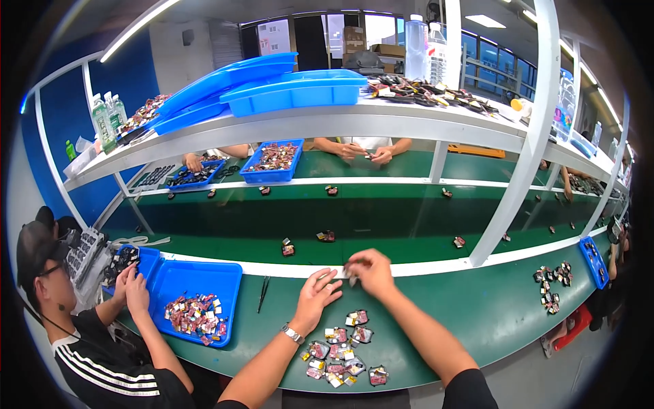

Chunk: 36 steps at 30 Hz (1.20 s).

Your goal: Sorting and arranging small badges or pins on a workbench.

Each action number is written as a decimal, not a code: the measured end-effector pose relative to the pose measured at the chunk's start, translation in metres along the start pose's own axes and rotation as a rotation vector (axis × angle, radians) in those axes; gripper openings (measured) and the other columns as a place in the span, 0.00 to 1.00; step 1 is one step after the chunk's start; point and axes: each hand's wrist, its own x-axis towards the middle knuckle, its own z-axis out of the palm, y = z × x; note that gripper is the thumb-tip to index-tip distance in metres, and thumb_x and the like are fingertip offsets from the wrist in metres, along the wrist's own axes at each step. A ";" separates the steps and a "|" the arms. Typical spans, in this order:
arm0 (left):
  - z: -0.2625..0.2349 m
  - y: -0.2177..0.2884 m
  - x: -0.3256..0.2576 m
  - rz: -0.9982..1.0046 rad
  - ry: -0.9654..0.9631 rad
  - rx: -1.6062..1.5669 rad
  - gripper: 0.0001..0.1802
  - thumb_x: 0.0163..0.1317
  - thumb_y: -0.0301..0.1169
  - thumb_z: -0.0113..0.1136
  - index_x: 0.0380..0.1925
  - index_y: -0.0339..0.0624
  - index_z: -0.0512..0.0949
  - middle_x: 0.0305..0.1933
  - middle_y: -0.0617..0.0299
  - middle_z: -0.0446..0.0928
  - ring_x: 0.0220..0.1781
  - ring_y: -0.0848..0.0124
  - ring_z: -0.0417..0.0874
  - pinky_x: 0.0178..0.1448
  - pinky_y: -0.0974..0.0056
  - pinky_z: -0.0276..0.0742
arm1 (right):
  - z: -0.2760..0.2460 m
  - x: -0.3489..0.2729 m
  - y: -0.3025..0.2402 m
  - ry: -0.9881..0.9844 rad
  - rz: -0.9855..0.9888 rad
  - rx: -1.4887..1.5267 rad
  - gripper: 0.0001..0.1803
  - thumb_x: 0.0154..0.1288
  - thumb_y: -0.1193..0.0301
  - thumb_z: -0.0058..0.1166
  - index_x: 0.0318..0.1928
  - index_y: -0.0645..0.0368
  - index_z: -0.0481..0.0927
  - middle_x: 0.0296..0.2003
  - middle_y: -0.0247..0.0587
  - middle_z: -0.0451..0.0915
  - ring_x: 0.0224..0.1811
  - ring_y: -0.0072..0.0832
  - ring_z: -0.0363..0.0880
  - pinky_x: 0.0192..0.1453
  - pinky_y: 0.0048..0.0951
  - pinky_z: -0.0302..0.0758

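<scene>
My left hand [319, 294], with a metal watch at the wrist, hovers over the green bench near the white rail; its fingers are spread and hold nothing. Just right of it, my right hand [372, 274] is closed, fingertips down, around a small dark circuit module [351, 274], blurred and partly hidden by the fingers. Nearer to me, between my forearms, lies a loose group of small circuit modules [338, 351] with reddish boards, dark edges and white or yellow pieces. A pair of dark tweezers [263, 293] rests on the bench to the left of my left hand.
A blue tray [235, 300] of reddish boards stands left, beside a seated co-worker [88, 327]. Beyond the white rail [422, 270], a dark green belt [381, 235] carries scattered modules. A white shelf [327, 123] with trays and bottles crosses above; its post [507, 198] rises at right.
</scene>
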 end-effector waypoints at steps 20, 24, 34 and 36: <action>-0.027 -0.006 0.008 0.032 0.058 0.197 0.12 0.67 0.20 0.49 0.50 0.30 0.69 0.49 0.48 0.78 0.45 0.66 0.83 0.46 0.64 0.83 | 0.030 0.096 0.044 -0.056 -0.026 -0.663 0.29 0.43 0.68 0.74 0.49 0.61 0.79 0.38 0.48 0.82 0.45 0.43 0.80 0.51 0.39 0.76; -0.031 0.001 0.014 -0.002 0.103 0.177 0.10 0.70 0.26 0.48 0.47 0.33 0.70 0.45 0.52 0.79 0.38 0.71 0.81 0.42 0.67 0.82 | 0.009 0.057 0.014 -0.189 -0.129 -0.537 0.35 0.42 0.70 0.74 0.55 0.57 0.76 0.41 0.40 0.83 0.46 0.36 0.78 0.51 0.34 0.75; -0.021 0.006 0.002 -0.338 -0.360 0.209 0.21 0.73 0.37 0.49 0.57 0.31 0.71 0.44 0.58 0.79 0.41 0.73 0.81 0.46 0.68 0.80 | -0.027 -0.050 -0.068 -0.531 -0.291 -0.509 0.37 0.43 0.78 0.68 0.59 0.51 0.75 0.48 0.36 0.80 0.55 0.38 0.72 0.62 0.37 0.72; -0.014 0.007 0.000 -0.333 -0.309 0.148 0.21 0.72 0.30 0.49 0.62 0.33 0.66 0.49 0.55 0.78 0.45 0.69 0.82 0.50 0.66 0.82 | -0.031 -0.054 -0.066 -0.486 -0.331 -0.538 0.34 0.47 0.78 0.65 0.59 0.51 0.75 0.50 0.39 0.79 0.57 0.39 0.72 0.63 0.37 0.71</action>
